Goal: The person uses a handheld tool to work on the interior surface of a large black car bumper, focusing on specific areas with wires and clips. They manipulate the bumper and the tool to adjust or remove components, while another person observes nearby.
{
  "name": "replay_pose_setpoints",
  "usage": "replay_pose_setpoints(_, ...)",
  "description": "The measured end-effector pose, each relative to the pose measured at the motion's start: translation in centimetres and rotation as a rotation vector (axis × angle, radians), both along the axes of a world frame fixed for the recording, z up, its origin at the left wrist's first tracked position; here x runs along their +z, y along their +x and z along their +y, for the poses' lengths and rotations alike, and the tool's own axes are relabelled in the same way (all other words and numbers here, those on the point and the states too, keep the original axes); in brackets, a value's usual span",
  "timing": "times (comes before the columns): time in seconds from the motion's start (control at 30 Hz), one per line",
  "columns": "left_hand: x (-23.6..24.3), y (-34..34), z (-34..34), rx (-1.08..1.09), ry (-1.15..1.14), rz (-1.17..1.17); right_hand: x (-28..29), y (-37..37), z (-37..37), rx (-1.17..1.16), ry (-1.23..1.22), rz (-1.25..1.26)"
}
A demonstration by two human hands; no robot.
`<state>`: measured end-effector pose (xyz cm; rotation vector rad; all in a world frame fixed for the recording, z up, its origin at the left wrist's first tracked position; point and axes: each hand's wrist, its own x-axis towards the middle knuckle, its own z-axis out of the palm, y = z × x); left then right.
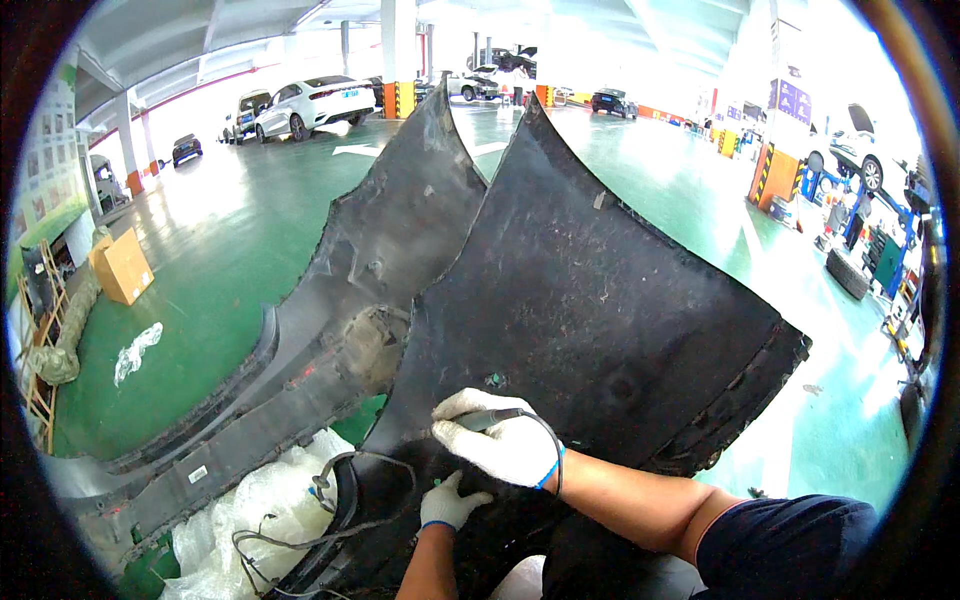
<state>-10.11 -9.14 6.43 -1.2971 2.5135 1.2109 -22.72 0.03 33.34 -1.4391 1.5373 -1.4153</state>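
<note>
A large black car body panel (590, 290) with ragged edges stands tilted before me. In a white glove, my right hand (505, 450) is closed around a slim dark tool (490, 418) at the panel's lower middle; what kind it is I cannot make out. A thin dark cord curves from it past the wrist. My left hand (452, 505), also gloved in white, lies against the panel lower down, fingers apart and holding nothing. Behind and to the left is a second dark panel (400, 220). Loops of grey wiring (385, 457) hang beside my left hand.
Crumpled clear plastic wrapping (255, 515) lies at lower left, against a long dark bumper-like part (215, 450). A cardboard box (122, 266) and a plastic scrap (137, 352) are on the green floor. Parked cars (318, 103) stand behind; a tyre (847, 274) is at right.
</note>
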Motion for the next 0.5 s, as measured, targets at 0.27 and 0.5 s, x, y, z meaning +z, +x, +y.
replay_pose_setpoints(0.27, -2.6, -0.4, -0.5, -0.037, -0.049, 0.297, 0.4, 0.2, 0.0, 0.053, 0.043, 0.035)
replay_pose_setpoints(0.5, -5.2, -0.7, -2.0, -0.137, -0.081, 0.189, -0.8, 0.4, 0.0, 0.189, -0.008, 0.031)
